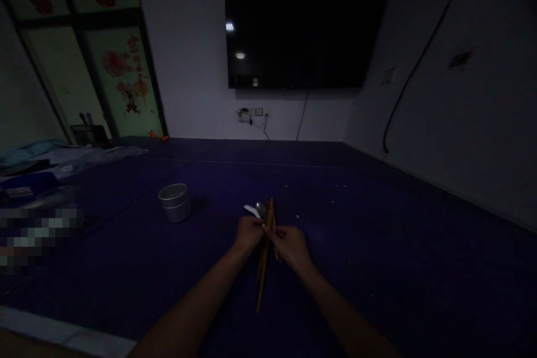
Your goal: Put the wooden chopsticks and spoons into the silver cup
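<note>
In the dim head view, several wooden chopsticks (263, 271) form a loose bundle between my hands, a few slanting apart from the others. My left hand (249, 235) is closed at the bundle's left side, its fingertips against the sticks. From the right, my right hand (292, 245) pinches the chopsticks with thumb and fingers. A metal spoon (260, 208) and a white spoon (251, 210) show just beyond my left fingers; whether that hand grips them too is hidden. Off to the left, a grey metal cup (175, 204) stands upright, apart from both hands.
The dark blue surface (235, 179) reaches to the wall, with small white bits (297, 216) scattered right of my hands. Plastic wrapping (104, 156) and a blue container (29, 185) lie at the left. A television (306, 33) hangs above wall sockets (255, 112).
</note>
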